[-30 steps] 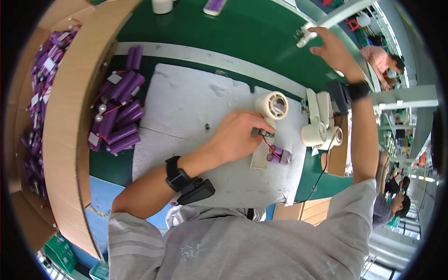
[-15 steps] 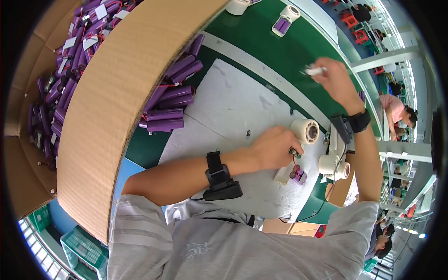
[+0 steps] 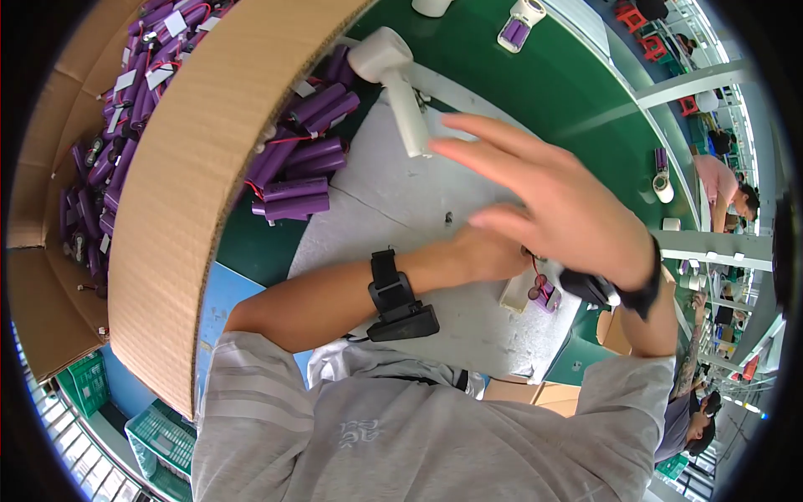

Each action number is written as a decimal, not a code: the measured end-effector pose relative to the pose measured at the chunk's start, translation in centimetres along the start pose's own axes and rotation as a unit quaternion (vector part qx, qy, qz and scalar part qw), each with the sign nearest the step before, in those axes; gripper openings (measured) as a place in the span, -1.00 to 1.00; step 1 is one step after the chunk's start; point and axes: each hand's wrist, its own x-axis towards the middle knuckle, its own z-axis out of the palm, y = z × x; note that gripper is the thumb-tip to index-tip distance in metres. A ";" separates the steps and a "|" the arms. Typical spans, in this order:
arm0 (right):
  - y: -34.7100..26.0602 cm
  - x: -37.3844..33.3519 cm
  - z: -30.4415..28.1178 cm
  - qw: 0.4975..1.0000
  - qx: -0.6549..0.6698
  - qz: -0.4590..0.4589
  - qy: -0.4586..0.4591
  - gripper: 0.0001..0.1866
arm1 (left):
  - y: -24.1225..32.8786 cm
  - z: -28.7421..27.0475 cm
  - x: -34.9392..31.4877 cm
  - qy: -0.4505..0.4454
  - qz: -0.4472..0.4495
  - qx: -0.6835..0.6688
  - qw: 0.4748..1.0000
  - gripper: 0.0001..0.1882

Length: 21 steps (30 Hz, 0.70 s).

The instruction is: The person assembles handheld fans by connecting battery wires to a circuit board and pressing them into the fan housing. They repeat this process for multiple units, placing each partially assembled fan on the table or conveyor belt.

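- Right hand point(image 3: 556, 205) of the wearer stretches flat across the middle of the view, fingers extended and thumb apart, its fingertips just beside the lower end of a white plastic fan body with a drum-shaped head and straight handle point(image 3: 407, 113); whether they touch, one cannot tell.
- Left hand point(image 3: 493, 258) lies lower, partly hidden behind the right; its grip cannot be made out, nor whether the two hands touch.
- Just beside the left hand are a cream plastic handle piece point(image 3: 514, 295) and a purple battery pack with red wires point(image 3: 549, 298).
- Beneath both hands spreads a scuffed white foam pad point(image 3: 360, 226), laid on a glossy green tabletop point(image 3: 468, 71).
- Left of the pad, loose purple cylindrical batteries point(image 3: 293, 197) lie heaped against a brown cardboard box point(image 3: 167, 217), which holds many more.
- Toward the table's far side sits a white fan with a purple battery showing point(image 3: 516, 35); another white fan point(image 3: 662, 188) lies farther right.
- Beyond, at the right, a person in a pink top point(image 3: 711, 177) leans forward.
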 end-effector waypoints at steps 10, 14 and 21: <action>-1.9 -15.5 3.7 0.939 -0.001 0.342 0.039 -0.37 | 3.1 -4.6 1.7 -0.194 -0.060 0.018 0.979 -0.69; -0.3 -17.0 7.6 0.927 0.036 0.360 0.097 -0.35 | 2.8 -4.7 2.0 -0.165 -0.042 0.005 0.985 -0.71; -0.3 -17.8 6.9 0.786 0.424 0.427 0.140 -0.41 | 3.0 -5.6 2.4 -0.166 -0.023 0.033 0.985 -0.70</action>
